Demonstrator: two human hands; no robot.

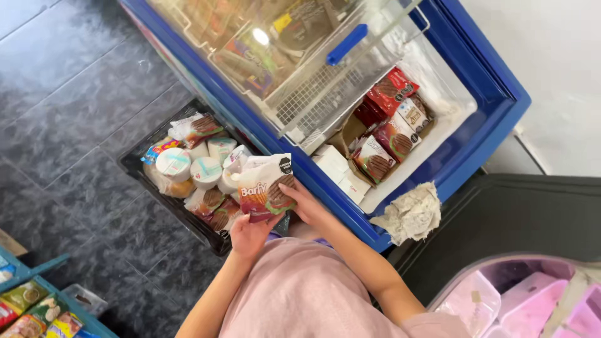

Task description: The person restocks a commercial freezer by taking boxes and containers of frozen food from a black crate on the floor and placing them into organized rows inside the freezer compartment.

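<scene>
Both my hands hold one white-and-red frozen patty packet (264,186) above the right end of a black crate (134,164) on the floor. My left hand (249,236) grips the packet's lower edge from below. My right hand (305,203) holds its right side, fingers against the picture of a patty. The crate is packed with round white tubs (173,164) and more patty packets (200,125). Right beside it stands an open blue chest freezer (494,94) holding several red patty packets (391,128) and white boxes (332,164).
The freezer's glass lid (300,56) with a blue handle is slid to the left over wire baskets. A crumpled cloth (410,214) lies on the freezer's near rim. A shelf of snack packets (37,310) is at bottom left, and pink bins (519,300) at bottom right. The floor is dark tile.
</scene>
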